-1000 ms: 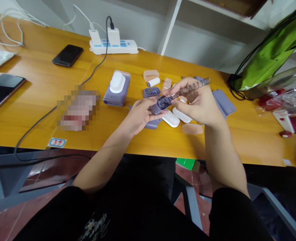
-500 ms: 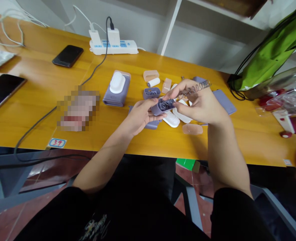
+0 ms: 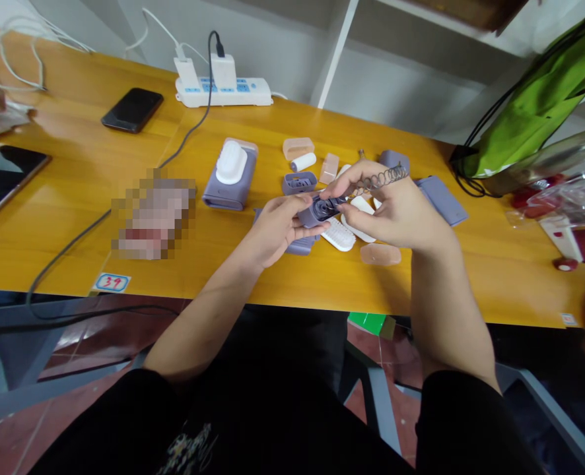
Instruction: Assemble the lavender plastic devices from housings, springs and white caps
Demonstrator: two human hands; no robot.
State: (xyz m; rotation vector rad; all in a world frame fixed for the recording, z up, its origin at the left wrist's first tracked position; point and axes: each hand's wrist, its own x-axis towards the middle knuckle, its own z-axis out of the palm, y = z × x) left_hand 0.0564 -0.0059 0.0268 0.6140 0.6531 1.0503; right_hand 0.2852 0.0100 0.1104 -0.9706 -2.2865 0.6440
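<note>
Open purple housing (image 3: 308, 218) held above the counter (image 3: 273, 284), with a coil spring (image 3: 389, 176) at its open side.
The left hand (image 3: 278, 231) pinches the housing between thumb and fingers; the right hand (image 3: 394, 208) appears to pinch the spring between thumb and forefinger, its loose end trailing over the knuckles. Judged midway: a dark coil shows inside the housing, yet the spring lies largely outside, and whether its near end is seated cannot be told. A white bristled piece (image 3: 339, 235), second purple shell (image 3: 300, 184) and translucent orange cover (image 3: 380, 254) lie separate.
</note>
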